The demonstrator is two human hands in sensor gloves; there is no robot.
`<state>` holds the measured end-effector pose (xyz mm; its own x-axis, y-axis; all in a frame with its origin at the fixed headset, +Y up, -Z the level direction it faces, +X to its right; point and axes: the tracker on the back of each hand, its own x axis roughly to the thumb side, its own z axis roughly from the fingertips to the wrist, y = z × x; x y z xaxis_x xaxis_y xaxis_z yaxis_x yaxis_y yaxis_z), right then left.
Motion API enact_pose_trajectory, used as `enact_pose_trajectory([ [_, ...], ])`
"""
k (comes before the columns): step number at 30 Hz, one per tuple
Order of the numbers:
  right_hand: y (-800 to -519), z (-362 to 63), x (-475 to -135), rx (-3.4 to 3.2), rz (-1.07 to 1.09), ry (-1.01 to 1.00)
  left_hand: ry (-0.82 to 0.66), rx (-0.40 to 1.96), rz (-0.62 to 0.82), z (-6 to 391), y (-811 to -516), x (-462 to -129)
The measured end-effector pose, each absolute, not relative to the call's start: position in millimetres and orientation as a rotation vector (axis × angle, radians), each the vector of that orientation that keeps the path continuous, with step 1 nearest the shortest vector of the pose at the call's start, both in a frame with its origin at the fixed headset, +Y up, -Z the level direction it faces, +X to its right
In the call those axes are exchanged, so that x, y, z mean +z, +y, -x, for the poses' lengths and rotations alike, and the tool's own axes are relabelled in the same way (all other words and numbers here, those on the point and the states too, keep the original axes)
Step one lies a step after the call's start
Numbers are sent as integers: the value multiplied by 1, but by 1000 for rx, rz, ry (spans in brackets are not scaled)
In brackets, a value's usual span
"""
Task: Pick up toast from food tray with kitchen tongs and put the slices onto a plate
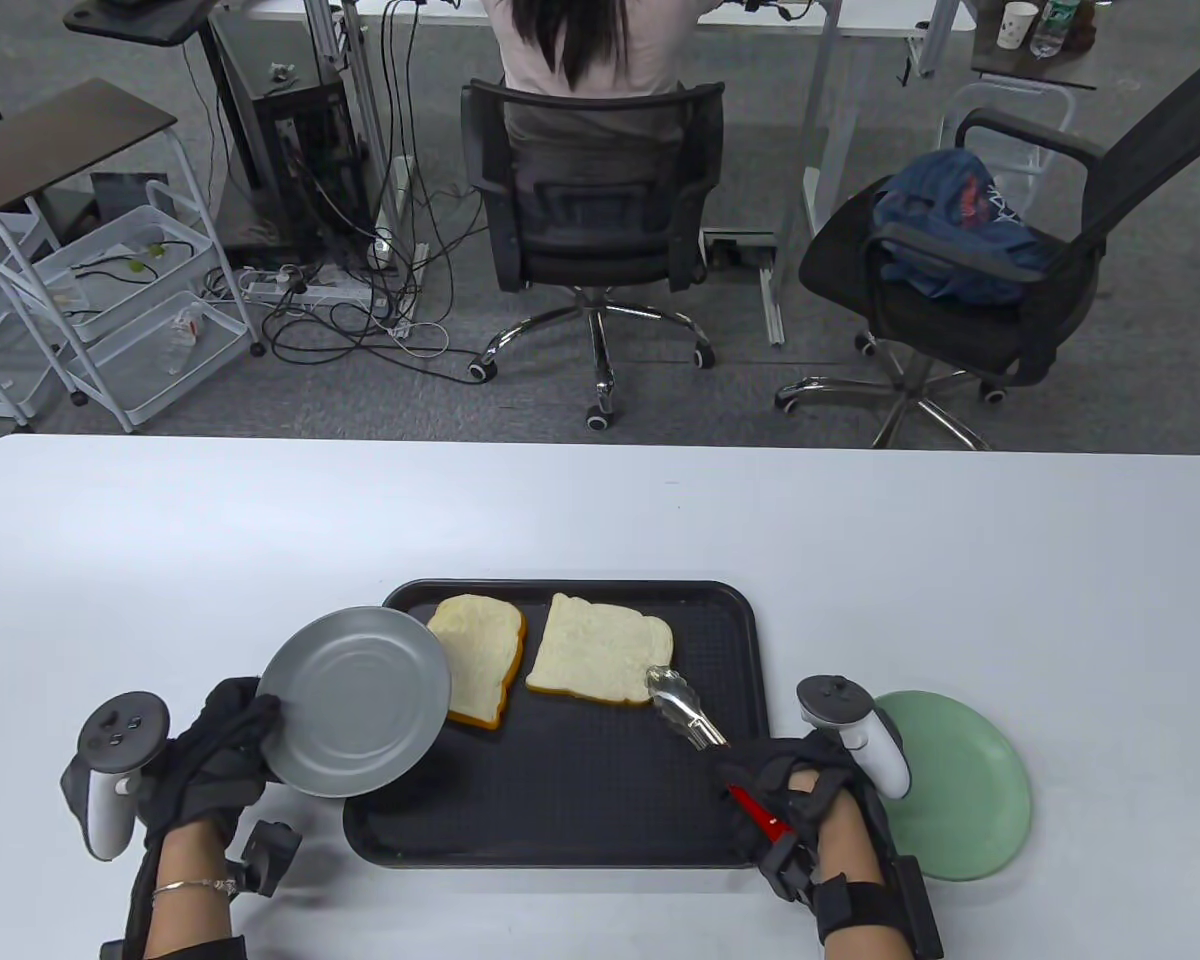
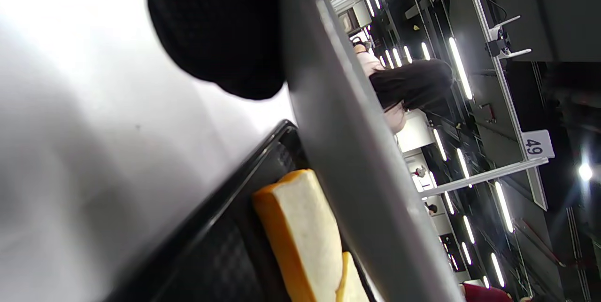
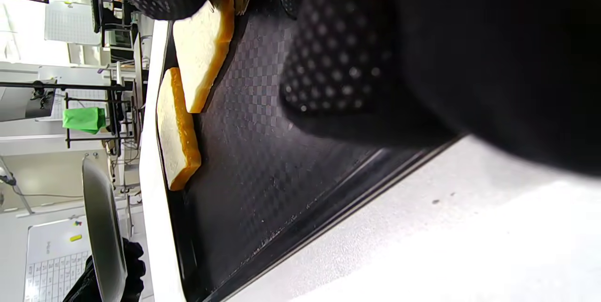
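Observation:
Two toast slices lie in the black food tray (image 1: 730,640): the left slice (image 1: 480,655) and the right slice (image 1: 600,652). My left hand (image 1: 222,745) grips a grey plate (image 1: 355,700) by its left rim and holds it raised and tilted over the tray's left edge, covering part of the left slice. My right hand (image 1: 795,790) grips red-handled metal tongs (image 1: 682,707). Their tips sit at the near right corner of the right slice. In the left wrist view the grey plate (image 2: 347,151) crosses the frame edge-on above a toast slice (image 2: 305,231).
A pale green plate (image 1: 960,790) lies on the white table to the right of the tray, partly behind my right hand's tracker. Beyond the table's far edge stand office chairs, a seated person and a wire cart.

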<state>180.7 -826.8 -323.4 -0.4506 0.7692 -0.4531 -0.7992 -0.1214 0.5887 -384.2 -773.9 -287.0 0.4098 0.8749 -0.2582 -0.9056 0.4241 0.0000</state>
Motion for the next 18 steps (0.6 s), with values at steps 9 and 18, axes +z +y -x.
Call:
enact_pose_trajectory([
  [9,-790,-189,-313,1739,-33,848,225,1121,172,380,-777,-288],
  [18,-732,-172,-299,1708,-235,778,205,1114,200,373,-779,-290],
])
